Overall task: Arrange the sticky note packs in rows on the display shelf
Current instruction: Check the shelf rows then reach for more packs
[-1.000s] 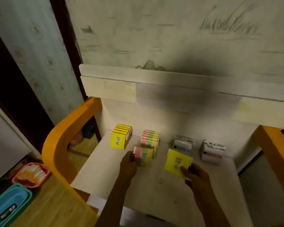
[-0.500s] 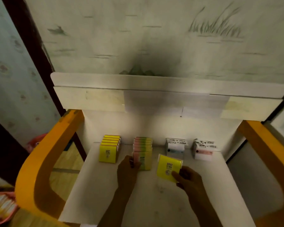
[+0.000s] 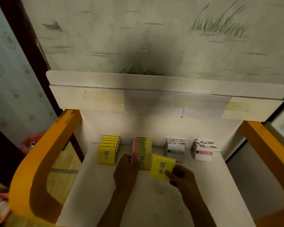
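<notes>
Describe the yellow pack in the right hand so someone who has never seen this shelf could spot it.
On the white shelf between orange side rails, four rows stand along the back. The yellow pack is in front of them, pinched by the right hand. Unlike the yellow row at far left, it is held tilted and alone.

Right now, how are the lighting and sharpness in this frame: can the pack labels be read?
Head view: dim, warm light; a broad shadow falls on the wall and the shelf's back panel. Wide-angle bending curves the orange side rails. Soft overall, but "2207" reads on the yellow pack held by the right hand; smaller print is illegible. Both hands look very dark.
</notes>
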Available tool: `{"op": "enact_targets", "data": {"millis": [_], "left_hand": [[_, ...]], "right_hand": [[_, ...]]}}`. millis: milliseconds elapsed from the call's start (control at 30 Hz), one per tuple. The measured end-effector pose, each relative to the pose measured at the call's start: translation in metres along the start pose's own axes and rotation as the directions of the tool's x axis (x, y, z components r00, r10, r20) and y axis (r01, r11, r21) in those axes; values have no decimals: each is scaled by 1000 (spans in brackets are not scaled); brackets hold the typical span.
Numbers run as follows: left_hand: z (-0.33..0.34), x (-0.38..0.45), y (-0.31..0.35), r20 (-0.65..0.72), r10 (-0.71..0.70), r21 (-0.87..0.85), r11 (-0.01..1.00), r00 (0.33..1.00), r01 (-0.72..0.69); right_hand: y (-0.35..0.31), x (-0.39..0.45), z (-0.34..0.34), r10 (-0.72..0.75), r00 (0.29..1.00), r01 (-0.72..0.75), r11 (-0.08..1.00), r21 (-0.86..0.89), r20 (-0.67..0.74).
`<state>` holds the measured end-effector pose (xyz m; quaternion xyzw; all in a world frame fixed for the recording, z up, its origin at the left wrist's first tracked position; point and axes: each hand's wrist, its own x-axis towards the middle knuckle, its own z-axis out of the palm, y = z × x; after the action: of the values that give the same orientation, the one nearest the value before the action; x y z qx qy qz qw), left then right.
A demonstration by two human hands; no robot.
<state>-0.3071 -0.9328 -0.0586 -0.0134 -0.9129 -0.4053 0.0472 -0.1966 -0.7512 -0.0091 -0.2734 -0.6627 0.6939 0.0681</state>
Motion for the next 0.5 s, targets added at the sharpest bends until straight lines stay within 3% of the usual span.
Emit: {"op": "enact_targets", "data": {"millis": [100,200,500], "left_hand": [[-18,0,-13,11,152,136,979,988,-152],[-47,0,-30,133,280,306,901,951,-308],[-113,-7,-69,313,86,506,828,946,-243]], "right_hand": [[2,5,19,-2,1000,2,1000,-12,15],[5,8,47,-6,999,7,1000,-21,49],[31,34,159,-106,985,122,986,-113,133]]}}
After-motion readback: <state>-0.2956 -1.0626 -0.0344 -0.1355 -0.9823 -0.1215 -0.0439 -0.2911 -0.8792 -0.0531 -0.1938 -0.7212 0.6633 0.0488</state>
